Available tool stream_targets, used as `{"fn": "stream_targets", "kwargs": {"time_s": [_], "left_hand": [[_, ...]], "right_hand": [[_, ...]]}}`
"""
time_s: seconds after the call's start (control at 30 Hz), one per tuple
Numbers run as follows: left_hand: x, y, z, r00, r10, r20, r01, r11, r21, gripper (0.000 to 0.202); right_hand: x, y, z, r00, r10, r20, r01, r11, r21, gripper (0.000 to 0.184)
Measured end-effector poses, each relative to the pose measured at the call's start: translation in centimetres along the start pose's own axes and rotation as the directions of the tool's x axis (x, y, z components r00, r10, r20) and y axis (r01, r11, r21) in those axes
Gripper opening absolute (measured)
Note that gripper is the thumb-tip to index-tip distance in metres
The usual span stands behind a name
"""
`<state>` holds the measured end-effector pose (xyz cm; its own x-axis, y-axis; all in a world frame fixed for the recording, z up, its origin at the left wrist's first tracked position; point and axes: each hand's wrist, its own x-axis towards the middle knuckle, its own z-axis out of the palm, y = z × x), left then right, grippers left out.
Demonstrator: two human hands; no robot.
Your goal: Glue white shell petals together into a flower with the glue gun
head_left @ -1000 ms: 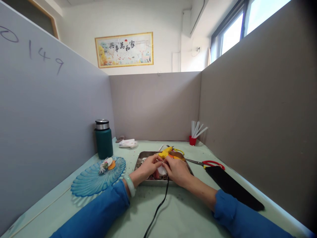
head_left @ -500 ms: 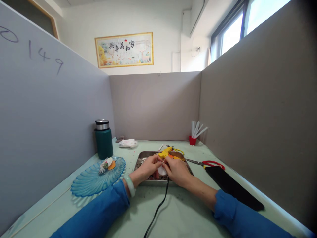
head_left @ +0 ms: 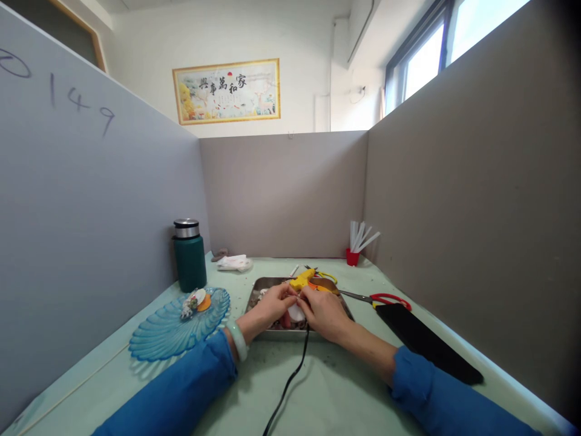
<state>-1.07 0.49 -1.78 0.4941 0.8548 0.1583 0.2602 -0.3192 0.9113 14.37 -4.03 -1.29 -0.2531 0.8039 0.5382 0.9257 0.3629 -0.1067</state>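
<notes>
Over a metal tray [head_left: 267, 335], my left hand [head_left: 275, 304] and my right hand [head_left: 324, 307] meet with their fingertips pinched together. Whatever lies between the fingertips is too small and covered to name. A whitish, rounded piece [head_left: 297, 313] shows just below the fingers; I cannot tell whether it is held or lies in the tray. The yellow glue gun [head_left: 302, 280] rests at the tray's far side, just beyond my fingers. From the tray's near edge a black cord [head_left: 290, 381] runs toward me. My hands hide much of the tray's contents.
At left, a blue scalloped glass plate [head_left: 172, 333] bears small shells, beside a green bottle [head_left: 189, 260]. Red-handled scissors [head_left: 390, 300] and a black flat object [head_left: 431, 345] lie right. Behind are a red cup [head_left: 353, 257] of white sticks and a white packet [head_left: 233, 262].
Both hands keep the same pinched pose over the tray. The whole view has shifted very slightly; nothing on the table has visibly moved.
</notes>
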Motion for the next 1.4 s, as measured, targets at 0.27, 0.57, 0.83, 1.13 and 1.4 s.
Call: {"fn": "stream_targets", "kwargs": {"time_s": [0.27, 0.57, 0.83, 1.13, 1.4], "left_hand": [[0.2, -0.6, -0.1, 1.000, -0.007, 0.006, 0.006, 0.998, 0.064, 0.022], [0.4, -1.3, -0.3, 1.000, 0.006, 0.004, -0.006, 0.988, 0.154, 0.023], [0.4, -1.1, -0.3, 0.999, 0.036, -0.001, -0.035, 0.978, 0.205, 0.022], [0.3, -0.6, -0.2, 0.999, -0.021, -0.027, 0.028, 0.962, 0.271, 0.025], [0.4, 0.0, -0.3, 0.986, 0.153, -0.067, -0.106, 0.884, 0.455, 0.016]], "right_hand": [[0.0, 0.1, 0.0, 1.000, -0.005, 0.030, 0.006, 0.999, -0.040, 0.033], [0.0, 0.2, 0.1, 0.999, -0.023, 0.036, 0.025, 0.999, -0.044, 0.033], [0.1, 0.2, 0.2, 0.999, -0.023, 0.046, 0.025, 0.999, -0.047, 0.033], [0.1, 0.1, 0.1, 0.998, -0.004, 0.069, 0.007, 0.999, -0.047, 0.034], [0.0, 0.2, 0.1, 0.996, -0.022, 0.085, 0.025, 0.999, -0.036, 0.032]]}}
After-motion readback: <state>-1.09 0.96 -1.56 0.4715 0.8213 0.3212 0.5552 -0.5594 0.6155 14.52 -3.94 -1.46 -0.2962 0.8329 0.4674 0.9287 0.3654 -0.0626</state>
